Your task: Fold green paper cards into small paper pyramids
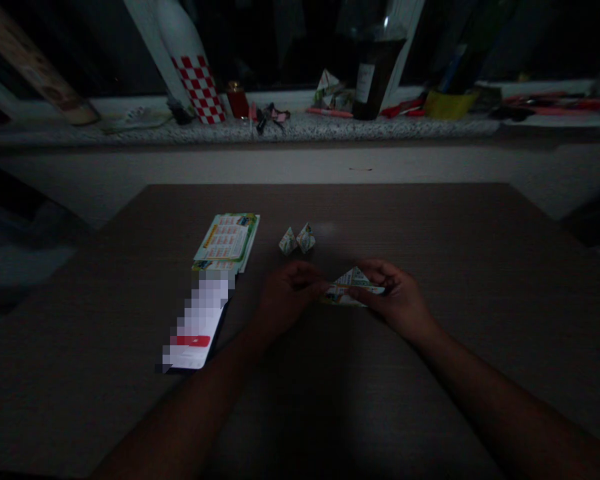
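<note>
A partly folded sheet of printed paper (353, 287), with a pointed top and a flat lower band, is held between my hands above the table. My left hand (293, 290) pinches its left end between thumb and fingers. On the other side, my right hand (397, 297) grips the right part, thumb in front and fingers behind. Two small folded paper pieces (297, 240) with pointed tips stand just beyond my left hand. A stack of printed calendar sheets (227, 239) lies to the left, beside a phone (197, 323) with a lit, partly blurred screen.
The brown table (455, 227) meets a wall under a stone windowsill (280, 137). On the sill stand a red-and-white checkered bottle (197, 77), a dark bottle (377, 80), a yellow container (450, 105) and a folded paper piece (330, 90). The room is dim.
</note>
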`<state>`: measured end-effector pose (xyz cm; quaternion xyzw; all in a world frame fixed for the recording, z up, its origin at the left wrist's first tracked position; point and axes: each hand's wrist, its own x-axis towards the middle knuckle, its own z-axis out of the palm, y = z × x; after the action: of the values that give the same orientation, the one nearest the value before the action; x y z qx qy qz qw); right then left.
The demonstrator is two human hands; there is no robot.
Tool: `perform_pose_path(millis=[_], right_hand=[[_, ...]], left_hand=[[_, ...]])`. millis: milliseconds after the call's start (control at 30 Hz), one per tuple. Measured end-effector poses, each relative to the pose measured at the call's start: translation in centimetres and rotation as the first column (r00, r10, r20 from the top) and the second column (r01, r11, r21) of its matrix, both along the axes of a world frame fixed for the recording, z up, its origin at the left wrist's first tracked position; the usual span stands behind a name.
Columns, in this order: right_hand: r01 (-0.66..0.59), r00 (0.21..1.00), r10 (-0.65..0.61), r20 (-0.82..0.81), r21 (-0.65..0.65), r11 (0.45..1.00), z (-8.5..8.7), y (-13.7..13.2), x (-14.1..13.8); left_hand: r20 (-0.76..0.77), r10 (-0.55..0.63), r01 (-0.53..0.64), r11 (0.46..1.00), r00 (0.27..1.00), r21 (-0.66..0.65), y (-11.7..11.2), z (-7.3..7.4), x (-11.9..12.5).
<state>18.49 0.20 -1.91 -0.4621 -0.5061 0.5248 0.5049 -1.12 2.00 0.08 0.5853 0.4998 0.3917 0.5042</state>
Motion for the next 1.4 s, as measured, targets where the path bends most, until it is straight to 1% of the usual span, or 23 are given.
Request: perform_pose_path(millis=[100,200,300,500,700,900,1000,1100,1233,1333,1400], right_hand=[[0.010,0.999,-0.011,-0.046,-0.020,1.000,0.4,-0.1,0.0],[0.032,0.999,-0.033,-0.044,-0.015,0.999,0.6,-0.1,-0.1],[0.063,0.998,-0.063,-0.030,0.000,0.998,0.7,-0.2,-0.1],[0.102,0.994,-0.101,-0.032,0.019,0.995,0.8,-0.2,-0.4],[0.093,0.995,-0.094,0.026,0.053,0.994,1.0,-0.4,-0.6],[0.056,0.998,-0.057,0.019,0.049,0.997,0.8,-0.4,-0.6],[0.054,0.998,-0.055,0.027,0.043,0.998,0.9,-0.5,-0.6],[0.040,0.999,-0.040,-0.011,0.018,0.999,1.0,-0.5,-0.7],[-0.001,0.997,0.000,-0.071,-0.017,1.000,1.1,-0.6,-0.8],[-0.006,0.997,0.005,-0.073,-0.015,1.000,1.1,-0.6,-0.7],[-0.011,0.997,0.010,-0.071,-0.010,1.000,1.1,-0.6,-0.5]], left_hand=[[0.028,0.047,-0.047,0.999,0.999,-0.006,0.0,0.0,0.1],[-0.012,0.053,-0.053,0.999,0.998,-0.001,-0.2,0.1,0.2],[-0.062,0.025,-0.026,1.000,0.998,-0.007,-0.4,0.1,0.4],[-0.048,-0.051,0.052,0.999,0.998,0.014,-0.8,-0.1,0.7],[-0.090,-0.063,0.064,0.998,0.994,0.016,-1.1,-0.2,1.0],[-0.160,-0.112,0.120,0.992,0.981,0.038,-1.2,-0.2,0.9],[-0.192,-0.142,0.156,0.986,0.971,0.063,-1.3,0.0,0.8],[-0.233,-0.164,0.197,0.972,0.959,0.127,-1.4,0.3,0.7],[-0.262,-0.147,0.207,0.953,0.954,0.219,-1.5,0.6,0.6],[-0.300,-0.137,0.216,0.945,0.944,0.246,-1.4,0.6,0.6],[-0.337,-0.150,0.242,0.937,0.930,0.250,-1.4,0.5,0.6]])
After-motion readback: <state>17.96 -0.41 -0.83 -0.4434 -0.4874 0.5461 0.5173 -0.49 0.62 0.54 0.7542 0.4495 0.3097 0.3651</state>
